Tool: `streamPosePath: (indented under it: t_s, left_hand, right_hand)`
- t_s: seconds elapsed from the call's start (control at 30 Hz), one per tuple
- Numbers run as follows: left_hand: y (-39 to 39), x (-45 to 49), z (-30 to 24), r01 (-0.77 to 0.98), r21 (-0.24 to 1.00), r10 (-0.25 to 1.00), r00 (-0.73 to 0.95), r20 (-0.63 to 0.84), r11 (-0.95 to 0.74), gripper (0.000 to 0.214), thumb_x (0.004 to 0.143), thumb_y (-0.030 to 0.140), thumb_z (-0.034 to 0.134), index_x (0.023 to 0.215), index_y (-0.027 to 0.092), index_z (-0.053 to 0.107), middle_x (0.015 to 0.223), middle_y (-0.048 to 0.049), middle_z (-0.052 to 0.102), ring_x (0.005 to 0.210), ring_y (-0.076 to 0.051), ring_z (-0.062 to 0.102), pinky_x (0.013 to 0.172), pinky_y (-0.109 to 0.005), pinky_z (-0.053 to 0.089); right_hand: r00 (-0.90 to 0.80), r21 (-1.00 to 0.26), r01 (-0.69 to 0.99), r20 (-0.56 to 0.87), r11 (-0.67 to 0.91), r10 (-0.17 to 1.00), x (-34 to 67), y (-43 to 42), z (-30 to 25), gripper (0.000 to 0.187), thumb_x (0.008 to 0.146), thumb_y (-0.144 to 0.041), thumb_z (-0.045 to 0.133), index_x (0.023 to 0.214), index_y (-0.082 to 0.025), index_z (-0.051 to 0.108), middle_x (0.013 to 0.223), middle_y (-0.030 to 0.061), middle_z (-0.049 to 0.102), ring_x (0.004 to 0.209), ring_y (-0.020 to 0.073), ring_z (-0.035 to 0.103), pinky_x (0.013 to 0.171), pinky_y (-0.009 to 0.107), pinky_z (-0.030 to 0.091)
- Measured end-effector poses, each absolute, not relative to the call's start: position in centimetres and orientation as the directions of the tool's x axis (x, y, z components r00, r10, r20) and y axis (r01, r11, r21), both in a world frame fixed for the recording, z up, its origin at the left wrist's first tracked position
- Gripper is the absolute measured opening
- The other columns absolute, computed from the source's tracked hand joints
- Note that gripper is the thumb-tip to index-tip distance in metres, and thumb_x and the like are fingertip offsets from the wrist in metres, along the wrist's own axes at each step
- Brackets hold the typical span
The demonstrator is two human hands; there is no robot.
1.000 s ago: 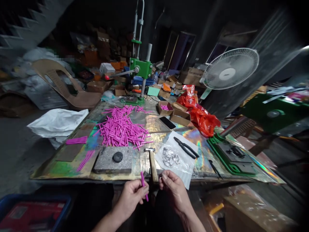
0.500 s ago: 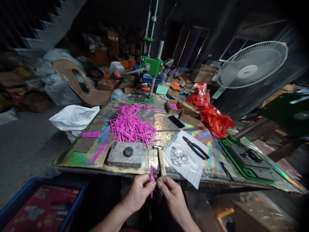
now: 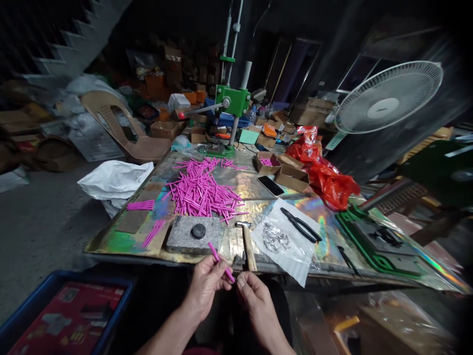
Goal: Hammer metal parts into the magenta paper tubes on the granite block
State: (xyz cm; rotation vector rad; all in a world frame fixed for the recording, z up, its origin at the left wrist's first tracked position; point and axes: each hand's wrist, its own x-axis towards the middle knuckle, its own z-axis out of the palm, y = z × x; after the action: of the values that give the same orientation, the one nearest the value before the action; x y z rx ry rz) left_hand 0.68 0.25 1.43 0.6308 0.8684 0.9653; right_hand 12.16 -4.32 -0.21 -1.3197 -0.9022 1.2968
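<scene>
Your left hand (image 3: 207, 282) pinches a thin pink stick (image 3: 220, 262), fingers clamped on it, just below the worktop's (image 3: 111, 241) near edge. Your right hand (image 3: 254, 301) meets it at the stick's lower end, fingertips closed there. Directly ahead on the near edge lie a hammer (image 3: 247, 242) and a grey stone block (image 3: 192, 234). Beyond them spreads a pile of pink sticks (image 3: 201, 190); black pliers (image 3: 300, 225) lie to the right.

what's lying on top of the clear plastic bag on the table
On the clear plastic bag lie black-handled pliers and a heap of small shiny metal pieces; whether those pieces sit on the bag or inside it cannot be told. The iridescent table surface beneath is covered there.
</scene>
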Motion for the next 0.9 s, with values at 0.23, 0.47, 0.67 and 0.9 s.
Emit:
streamPosePath:
  t_s: [0.23,0.47,0.67,0.9]
  left_hand:
    - [0.1,0.6,1.1,-0.509,0.740,0.898,0.256,-0.358,0.441,0.030,0.059,0.035,0.073,0.070,0.013,0.056,0.059,0.0014,0.060,0.051,-0.008,0.056,0.045,-0.017,0.045]
    - [0.0,0.7,1.0,-0.502,0.745,0.898,0.251,-0.362,0.440,0.030,0.058,0.035,0.074,0.068,0.013,0.056,0.060,0.0008,0.060,0.051,-0.009,0.056,0.045,-0.017,0.045]
    - [-0.2,0.9,0.8,-0.482,0.780,0.916,0.235,-0.325,0.401,0.028,0.060,0.035,0.073,0.068,0.013,0.058,0.060,0.0007,0.060,0.050,-0.008,0.055,0.046,-0.018,0.045]
    - [-0.4,1.2,0.1,-0.393,0.875,0.957,0.173,-0.233,0.284,0.026,0.064,0.037,0.069,0.068,0.013,0.059,0.058,0.0009,0.060,0.045,-0.006,0.049,0.046,-0.018,0.040]
  right_hand:
    - [0.145,-0.968,-0.162,-0.217,-0.193,0.965,11.8,-4.6,-0.7,0.035,0.072,-0.051,0.056,0.061,-0.019,0.044,0.055,-0.0061,0.031,0.050,0.0099,0.022,0.046,0.022,0.020]
    - [0.151,-0.963,-0.161,-0.242,-0.218,0.958,11.6,-4.8,-0.5,0.037,0.070,-0.053,0.056,0.060,-0.020,0.042,0.054,-0.0064,0.030,0.050,0.0100,0.021,0.046,0.022,0.020]
    - [0.150,-0.964,-0.163,-0.237,-0.212,0.960,11.7,-4.8,-0.6,0.038,0.071,-0.053,0.054,0.060,-0.019,0.041,0.054,-0.0066,0.030,0.051,0.0097,0.021,0.046,0.022,0.019]
    - [0.169,-0.954,-0.226,-0.238,-0.198,0.956,11.3,-4.8,-0.9,0.037,0.071,-0.051,0.056,0.059,-0.019,0.043,0.054,-0.0060,0.033,0.050,0.0098,0.024,0.047,0.023,0.020]
